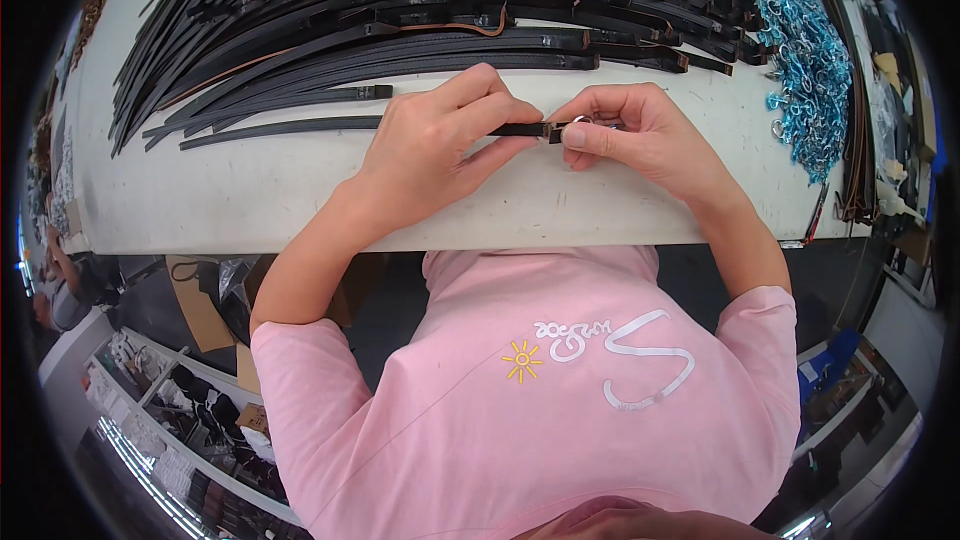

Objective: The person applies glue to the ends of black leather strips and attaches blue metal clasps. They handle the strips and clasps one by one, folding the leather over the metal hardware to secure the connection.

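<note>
At the centre of the frame, both hands meet over the white bench (250, 190), just above its near edge. The left hand (430, 145) has its grip pressed together on a black strap (280, 127) — thumb below, fingers curled over the top — close to the strap's right end. From there the strap runs left across the bench toward the middle left of the frame, lying flat. The right hand (630, 130) pinches a small metal buckle (580, 122) between thumb and forefinger, held touching the strap's end; how the buckle sits on the strap is too small to tell. Across the upper part of the frame lies a large pile of black straps (400, 10), fanned out toward the upper left, with one brown-edged strap (450, 28) among them. At the upper right — well apart from the hands — sits a heap of blue-wrapped metal pieces (805, 60).
</note>
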Demonstrator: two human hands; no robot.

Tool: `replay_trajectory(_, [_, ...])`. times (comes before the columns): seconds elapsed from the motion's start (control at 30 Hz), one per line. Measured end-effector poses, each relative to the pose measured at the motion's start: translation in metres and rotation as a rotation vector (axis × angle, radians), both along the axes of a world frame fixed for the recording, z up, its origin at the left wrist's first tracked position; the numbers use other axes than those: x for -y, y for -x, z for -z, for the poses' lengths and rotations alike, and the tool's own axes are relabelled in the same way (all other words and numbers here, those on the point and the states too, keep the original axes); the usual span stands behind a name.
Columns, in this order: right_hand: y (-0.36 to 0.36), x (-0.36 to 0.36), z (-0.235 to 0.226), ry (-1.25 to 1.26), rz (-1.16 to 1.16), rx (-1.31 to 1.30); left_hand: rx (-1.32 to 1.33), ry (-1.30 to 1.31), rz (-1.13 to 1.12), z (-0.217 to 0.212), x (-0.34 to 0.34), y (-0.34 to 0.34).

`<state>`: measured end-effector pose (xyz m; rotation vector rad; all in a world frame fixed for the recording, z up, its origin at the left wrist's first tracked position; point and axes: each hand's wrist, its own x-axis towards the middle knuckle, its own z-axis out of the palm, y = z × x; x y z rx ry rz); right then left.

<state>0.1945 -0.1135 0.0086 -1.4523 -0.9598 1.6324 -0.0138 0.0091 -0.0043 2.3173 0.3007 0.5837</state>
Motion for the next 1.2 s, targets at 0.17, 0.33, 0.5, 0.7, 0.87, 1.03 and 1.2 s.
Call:
replay_trajectory(0.17, [-0.0014,-0.0019,0.005,0.032,0.021,-0.001,-0.064,0.06,-0.042,0.0021,0.0036,-0.0003])
replay_trajectory(0.33, [-0.0042,-0.0057,0.0034,0.057,-0.006,0.008,-0.028,0.095,-0.037,0.0059,0.0024,-0.0036])
replay_trajectory(0.5, [-0.0057,-0.0075,0.0017,0.07,-0.001,-0.017,-0.011,0.12,-0.054,0.0077,0.0013,-0.0062])
replay_trajectory(0.7, [-0.0065,-0.0078,0.0037,0.065,-0.003,-0.011,-0.041,0.191,-0.061,0.0079,0.0007,-0.0062])
replay_trajectory(0.87, [-0.0072,-0.0087,0.0049,0.057,-0.006,-0.022,-0.048,0.213,-0.075,0.0075,0.0022,-0.0072])
replay_trajectory(1.03, [-0.0073,-0.0084,0.0059,0.044,-0.007,-0.026,-0.047,0.178,-0.065,0.0061,0.0023,-0.0071])
replay_trajectory(1.2, [-0.0077,-0.008,0.0056,0.043,-0.01,-0.021,-0.041,0.191,-0.068,0.0072,0.0023,-0.0074])
